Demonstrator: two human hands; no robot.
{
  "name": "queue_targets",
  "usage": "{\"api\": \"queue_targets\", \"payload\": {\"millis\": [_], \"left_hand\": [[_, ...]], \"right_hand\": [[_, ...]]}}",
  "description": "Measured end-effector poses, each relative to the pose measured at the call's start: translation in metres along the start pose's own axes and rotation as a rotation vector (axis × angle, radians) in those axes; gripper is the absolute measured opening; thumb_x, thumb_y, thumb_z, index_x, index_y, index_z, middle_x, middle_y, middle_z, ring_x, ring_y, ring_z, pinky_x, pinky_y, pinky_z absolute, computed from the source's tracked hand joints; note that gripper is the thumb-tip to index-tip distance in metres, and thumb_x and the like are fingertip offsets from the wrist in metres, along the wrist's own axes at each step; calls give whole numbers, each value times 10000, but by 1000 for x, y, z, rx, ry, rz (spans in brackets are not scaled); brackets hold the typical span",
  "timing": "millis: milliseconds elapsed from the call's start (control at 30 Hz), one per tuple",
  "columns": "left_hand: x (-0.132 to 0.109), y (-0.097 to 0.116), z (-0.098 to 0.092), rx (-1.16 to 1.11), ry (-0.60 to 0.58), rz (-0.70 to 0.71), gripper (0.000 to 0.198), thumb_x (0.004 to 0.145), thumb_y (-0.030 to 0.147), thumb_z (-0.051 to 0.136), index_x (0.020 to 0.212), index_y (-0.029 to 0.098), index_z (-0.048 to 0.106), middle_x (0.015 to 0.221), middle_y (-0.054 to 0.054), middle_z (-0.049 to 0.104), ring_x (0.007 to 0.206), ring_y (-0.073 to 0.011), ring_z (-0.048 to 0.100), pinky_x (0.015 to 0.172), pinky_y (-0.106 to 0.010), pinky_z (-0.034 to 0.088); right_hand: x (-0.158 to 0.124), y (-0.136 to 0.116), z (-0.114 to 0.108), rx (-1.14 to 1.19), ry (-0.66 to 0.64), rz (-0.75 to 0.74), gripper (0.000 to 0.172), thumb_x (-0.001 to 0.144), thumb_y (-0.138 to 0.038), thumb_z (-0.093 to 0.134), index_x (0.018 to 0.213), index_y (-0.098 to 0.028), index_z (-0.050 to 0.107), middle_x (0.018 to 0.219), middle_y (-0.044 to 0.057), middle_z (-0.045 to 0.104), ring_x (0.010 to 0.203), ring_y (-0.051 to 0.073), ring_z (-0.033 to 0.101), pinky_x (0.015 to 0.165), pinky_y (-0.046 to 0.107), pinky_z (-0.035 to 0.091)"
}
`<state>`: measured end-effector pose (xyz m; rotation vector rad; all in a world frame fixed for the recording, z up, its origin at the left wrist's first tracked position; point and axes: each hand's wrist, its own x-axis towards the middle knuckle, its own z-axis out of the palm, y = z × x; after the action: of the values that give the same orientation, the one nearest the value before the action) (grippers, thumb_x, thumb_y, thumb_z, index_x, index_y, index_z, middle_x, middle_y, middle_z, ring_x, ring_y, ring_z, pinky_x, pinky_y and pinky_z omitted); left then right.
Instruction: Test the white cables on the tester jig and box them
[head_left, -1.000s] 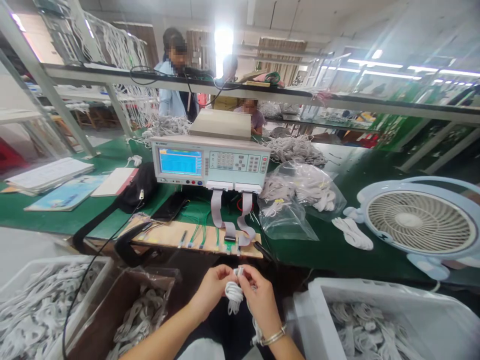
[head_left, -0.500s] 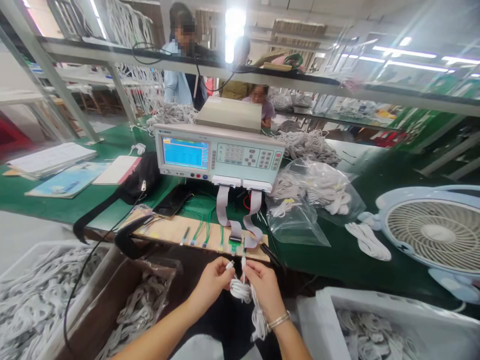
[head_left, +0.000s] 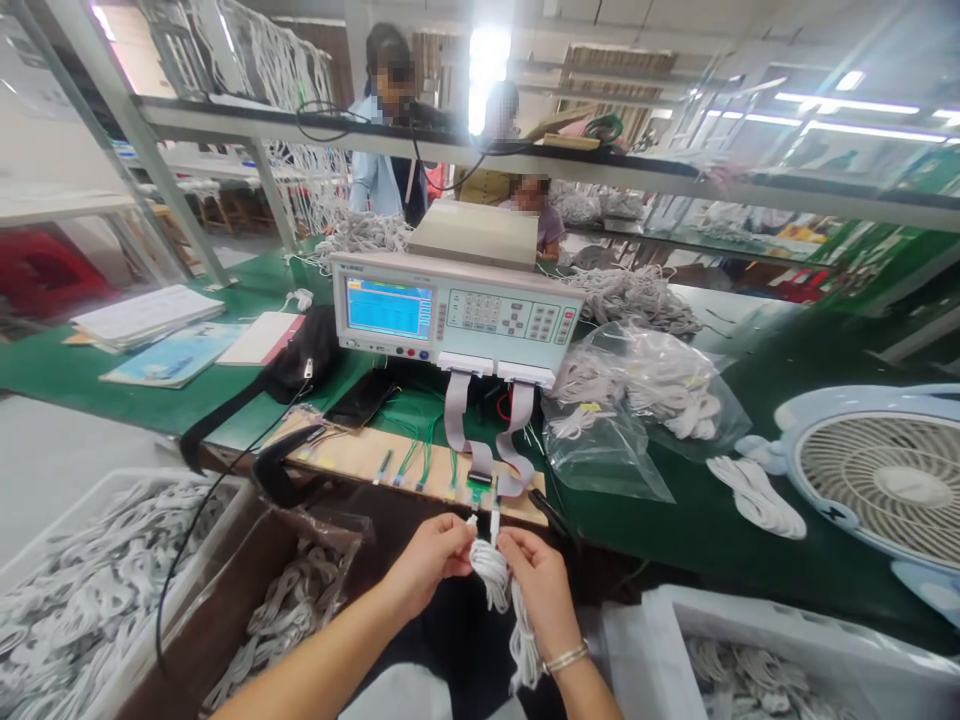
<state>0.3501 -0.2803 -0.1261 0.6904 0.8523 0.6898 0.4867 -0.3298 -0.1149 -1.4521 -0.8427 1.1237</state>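
A coiled white cable [head_left: 490, 574] hangs between my hands, just in front of the wooden strip [head_left: 349, 453]. My left hand [head_left: 444, 548] is closed on one white plug of the cable, its tip close to the green circuit board [head_left: 478, 492]; whether it touches is too small to tell. Beside it, my right hand [head_left: 534, 570] pinches the white cable close to another plug [head_left: 495, 522], which points up at the strip's edge. A second looped length [head_left: 523, 640] dangles below the right hand. Grey ribbon cables run from the board to the tester [head_left: 457, 310] with a lit blue screen.
Bins of coiled cables stand at lower left [head_left: 105, 560] and lower right [head_left: 757, 670]. A blue fan [head_left: 892, 480] and bagged cables [head_left: 615, 400] are on the right. A black phone [head_left: 364, 400], black bag [head_left: 311, 350] and papers [head_left: 150, 315] lie left. People are beyond the shelf.
My left hand has brought its plug nearer the green board, turning it upward. The right hand stays beside the other plug. The whole view has shifted slightly.
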Motion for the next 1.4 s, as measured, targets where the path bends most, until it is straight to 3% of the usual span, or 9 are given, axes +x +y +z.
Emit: {"api": "queue_targets", "payload": {"millis": [233,433,667,867,1100,1267,1400], "left_hand": [[2,-9,11,-138,163,116,300,594,363,636,554,143,437,532,49,450,482,-31,419,488,-144,355],[2,-8,7,-75,110,82,312,569,366,649,532,147,429,510,52,438,461,-42,405,468,-166,339],[2,-13,12,-121,139,112,319,576,373,648,533,146,429,512,50,442,464,-37,404,474,-160,333],[1,-7,10,-100,79,61,305,576,341,663,533,136,440,504,46,450,453,-36,414,460,-152,341],[3,-17,17,-208,174,126,263,593,352,652,604,120,528,551,27,498,474,-33,422,491,-154,350],[6,-8,6,-135,49,36,268,571,353,668,670,120,583,578,20,513,499,-42,428,530,-173,342],[9,7,-1,-31,-44,-108,376,603,470,595,762,130,613,622,10,517,494,-43,406,495,-172,296]], "right_hand": [[-5,8,-2,-35,-2,5,257,648,-371,614,762,-142,648,610,23,628,588,167,551,527,250,425],[-2,12,-2,3,-15,-43,278,650,-366,613,776,-119,635,673,57,639,623,174,558,580,276,438],[-1,17,-3,32,-54,-2,276,649,-368,619,792,-132,632,737,64,655,627,171,570,546,255,432],[0,19,-3,53,-63,16,257,659,-344,618,797,-128,623,739,65,652,619,162,562,540,252,425],[-3,14,1,133,-66,41,225,681,-325,600,804,-137,610,669,33,620,581,135,523,519,230,392],[-1,3,4,197,-12,107,218,672,-349,599,772,-155,600,609,-12,558,508,98,455,461,199,340],[10,1,1,58,-40,138,260,653,-400,599,601,-147,565,437,-60,405,405,70,333,400,192,252]]}}
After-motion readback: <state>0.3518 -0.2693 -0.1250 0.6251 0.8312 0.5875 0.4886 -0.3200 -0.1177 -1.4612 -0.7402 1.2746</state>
